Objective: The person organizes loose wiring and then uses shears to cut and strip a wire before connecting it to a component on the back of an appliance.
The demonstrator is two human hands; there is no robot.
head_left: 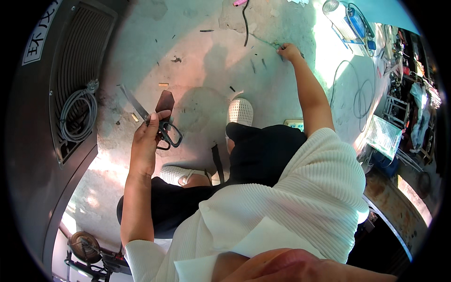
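Observation:
A pair of scissors (172,135) with dark looped handles is in my left hand (151,126), gripped near the pivot. Its blade points up and to the left over the floor. Against the fingers of that hand shows a flat dark reddish-brown piece (165,100); whether I hold it too, I cannot tell. My right arm stretches far forward, and my right hand (290,51) is low at the floor with its fingers pinched together. At its fingertips is a thin greenish wire-like strand (274,44), too small to make out fully.
Dark scraps and a black strip (245,26) lie on the concrete floor (192,61). To the left stands a dark cabinet (77,56) with a coiled grey cable (78,115). A blue-and-white device (350,26) is at the far right, with cluttered shelves (418,94) beyond.

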